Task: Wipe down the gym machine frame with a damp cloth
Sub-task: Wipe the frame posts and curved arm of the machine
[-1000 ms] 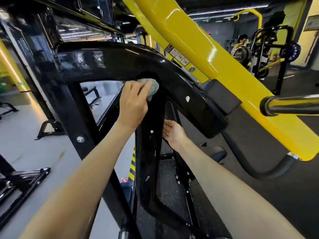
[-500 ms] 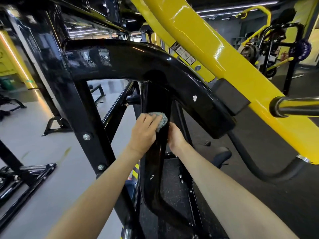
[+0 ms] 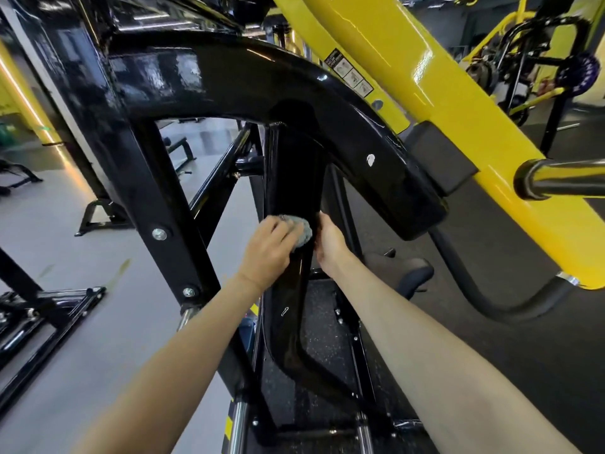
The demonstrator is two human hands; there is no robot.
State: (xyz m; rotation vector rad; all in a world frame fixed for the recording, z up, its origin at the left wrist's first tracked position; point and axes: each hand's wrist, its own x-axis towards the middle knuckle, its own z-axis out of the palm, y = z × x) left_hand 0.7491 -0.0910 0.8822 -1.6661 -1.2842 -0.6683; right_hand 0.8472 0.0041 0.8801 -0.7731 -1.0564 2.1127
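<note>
The left hand (image 3: 268,249) held a small grey cloth (image 3: 302,231), bunched under its curled fingers and pressed against the front face of the machine's glossy black upright (image 3: 291,172). The cloth sat about halfway down that upright, well below the point where it met the thick curved beam (image 3: 248,77) arching overhead. The right hand (image 3: 330,245) lay against the upright's right edge, just beside the cloth, with the thumb pointing up along the metal. Its fingers went out of sight behind the upright, so whether it truly clasped the metal or only steadied it could not be told.

A yellow arm (image 3: 409,70) slanted down from top centre to the right, passing behind the curved beam, with a black-and-white sticker (image 3: 353,76) on its side. A chrome bar (image 3: 566,181) stuck out at the right edge of the view. To the left, a slanted black strut (image 3: 144,178) carried a silver bolt (image 3: 159,234). Beyond the right wrist a black seat pad (image 3: 406,273) showed above dark speckled matting (image 3: 320,322), and grey floor (image 3: 98,339) spread away on the left
</note>
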